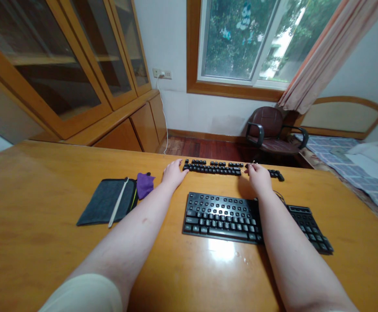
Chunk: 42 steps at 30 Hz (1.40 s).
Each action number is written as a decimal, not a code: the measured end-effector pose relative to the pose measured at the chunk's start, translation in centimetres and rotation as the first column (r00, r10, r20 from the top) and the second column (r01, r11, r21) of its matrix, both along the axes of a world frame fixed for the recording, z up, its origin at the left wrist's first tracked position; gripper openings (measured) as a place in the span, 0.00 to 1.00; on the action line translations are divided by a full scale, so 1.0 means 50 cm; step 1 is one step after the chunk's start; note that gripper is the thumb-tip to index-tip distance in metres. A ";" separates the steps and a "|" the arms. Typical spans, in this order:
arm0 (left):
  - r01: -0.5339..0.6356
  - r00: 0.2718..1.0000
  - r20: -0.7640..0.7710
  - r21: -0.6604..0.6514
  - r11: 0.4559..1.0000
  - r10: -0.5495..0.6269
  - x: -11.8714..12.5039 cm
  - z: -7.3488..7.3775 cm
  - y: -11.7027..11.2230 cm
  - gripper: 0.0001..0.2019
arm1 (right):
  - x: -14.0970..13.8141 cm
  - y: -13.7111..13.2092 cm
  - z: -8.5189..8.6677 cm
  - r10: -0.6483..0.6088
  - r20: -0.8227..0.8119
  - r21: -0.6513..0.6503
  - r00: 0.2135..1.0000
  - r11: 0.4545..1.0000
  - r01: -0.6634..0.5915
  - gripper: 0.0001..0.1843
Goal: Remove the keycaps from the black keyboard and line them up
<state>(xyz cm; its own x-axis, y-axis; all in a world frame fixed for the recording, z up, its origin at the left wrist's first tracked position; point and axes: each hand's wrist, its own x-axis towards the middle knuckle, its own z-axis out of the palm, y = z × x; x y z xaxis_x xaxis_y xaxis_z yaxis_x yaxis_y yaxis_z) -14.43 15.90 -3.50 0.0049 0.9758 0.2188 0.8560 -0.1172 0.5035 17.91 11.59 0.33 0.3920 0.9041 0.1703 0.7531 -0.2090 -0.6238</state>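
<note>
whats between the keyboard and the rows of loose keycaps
Bare wooden desk at left in the head view; farther right, the right forearm crosses and a black cable shows by the keyboard.

Glossy wooden desk, shiny plastic keyboard

Black keyboard, flat on tabletop, slightly angled, partly hidden; upper main rows bare of caps, lower rows capped. Black keycaps, loose, lined up in rows beyond keyboard, near far edge.
</note>
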 end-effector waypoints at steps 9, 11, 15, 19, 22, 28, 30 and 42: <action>-0.001 1.000 -0.007 0.008 1.000 0.001 -0.002 -0.003 0.002 0.26 | 0.000 -0.001 0.000 0.008 0.010 0.013 1.000 1.000 -0.008 0.20; -0.004 1.000 -0.010 0.010 1.000 0.004 -0.002 -0.003 0.003 0.26 | 0.001 -0.001 0.000 0.002 0.011 0.015 1.000 1.000 -0.002 0.20; -0.009 1.000 0.022 0.045 0.999 0.008 -0.002 -0.008 0.004 0.25 | -0.002 -0.005 0.009 -0.020 -0.014 0.048 1.000 0.999 0.020 0.19; -0.027 0.991 0.134 0.132 0.991 0.009 -0.001 -0.003 -0.002 0.21 | -0.014 -0.021 0.039 -0.033 0.020 0.107 0.999 0.994 0.031 0.20; -0.055 0.973 0.230 0.269 0.962 -0.009 -0.006 0.040 -0.016 0.16 | -0.030 -0.038 0.075 -0.012 0.064 0.176 0.998 0.984 0.000 0.21; -0.036 0.896 0.401 0.494 0.869 -0.191 -0.007 0.212 -0.094 0.12 | -0.096 -0.076 0.136 0.281 0.093 0.305 0.955 0.905 -0.296 0.19; 0.061 0.864 0.422 0.456 0.888 -0.276 0.009 0.238 -0.134 0.12 | -0.128 -0.092 0.146 0.394 0.061 0.271 0.917 0.878 -0.395 0.17; 0.460 0.872 0.188 0.003 0.888 -0.453 0.002 0.061 -0.296 0.30 | -0.265 -0.162 0.127 0.820 -0.057 0.000 0.569 0.570 -0.822 0.07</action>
